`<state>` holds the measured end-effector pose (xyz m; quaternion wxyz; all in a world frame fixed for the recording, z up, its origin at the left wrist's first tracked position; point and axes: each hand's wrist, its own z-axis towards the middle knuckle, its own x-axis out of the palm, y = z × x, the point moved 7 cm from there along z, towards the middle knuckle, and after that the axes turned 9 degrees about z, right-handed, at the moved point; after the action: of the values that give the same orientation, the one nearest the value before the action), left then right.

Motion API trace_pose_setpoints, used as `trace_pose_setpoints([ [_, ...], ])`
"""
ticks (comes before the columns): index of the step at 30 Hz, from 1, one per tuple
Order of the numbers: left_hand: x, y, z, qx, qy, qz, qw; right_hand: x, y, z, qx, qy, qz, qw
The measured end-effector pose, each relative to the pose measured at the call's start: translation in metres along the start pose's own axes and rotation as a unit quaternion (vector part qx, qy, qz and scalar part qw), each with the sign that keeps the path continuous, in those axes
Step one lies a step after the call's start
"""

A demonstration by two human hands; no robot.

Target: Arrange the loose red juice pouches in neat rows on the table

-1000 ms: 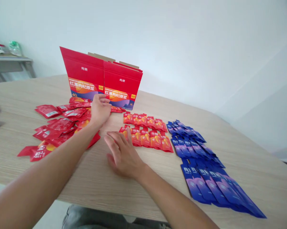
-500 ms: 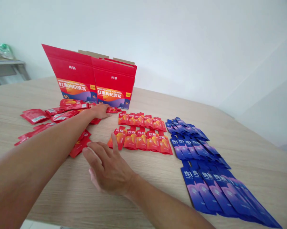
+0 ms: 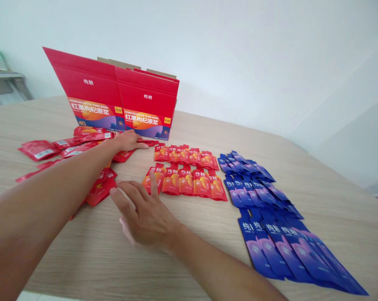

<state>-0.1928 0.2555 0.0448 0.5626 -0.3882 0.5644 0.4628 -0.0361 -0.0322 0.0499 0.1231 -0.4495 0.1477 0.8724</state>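
My left hand (image 3: pixel 128 140) reaches far forward and lies flat on loose red sachets (image 3: pixel 82 146) in front of the red cartons (image 3: pixel 119 100). The fingers are stretched out over a red sachet (image 3: pixel 149 143) near the carton's foot. My right hand (image 3: pixel 143 213) rests on the wooden table (image 3: pixel 82 251) with fingers spread, its forefinger touching the leftmost sachet of the near red row (image 3: pixel 184 182). A second red row (image 3: pixel 185 154) lies behind it.
Blue sachets (image 3: pixel 270 209) lie in overlapping rows at the right, running toward the table's near edge. A grey shelf (image 3: pixel 6 81) with a green thing stands at the far left. White walls close the back and right.
My left hand went from lifted beside the carton down flat onto the red sachets. My right hand slid left and nearer, its forefinger staying on the end sachet, which tilted. The camera shifted slightly.
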Motion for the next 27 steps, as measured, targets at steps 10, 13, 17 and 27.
trace_pose_setpoints([
  [10,-0.033,-0.009,-0.042,-0.142,-0.105,-0.23,0.957,-0.008,-0.002,-0.005,0.035,-0.017,0.03,0.999],
  [13,-0.041,-0.029,-0.054,-0.157,-0.147,-0.334,0.918,-0.018,-0.013,-0.008,0.079,-0.089,0.05,0.992],
  [17,-0.039,-0.076,-0.079,-0.133,-0.139,-0.695,0.693,-0.035,-0.04,-0.015,0.149,-0.221,0.104,0.958],
  [27,-0.036,-0.183,-0.137,-0.074,-0.026,-0.876,0.475,-0.049,-0.094,-0.031,0.332,-0.331,0.256,0.845],
])
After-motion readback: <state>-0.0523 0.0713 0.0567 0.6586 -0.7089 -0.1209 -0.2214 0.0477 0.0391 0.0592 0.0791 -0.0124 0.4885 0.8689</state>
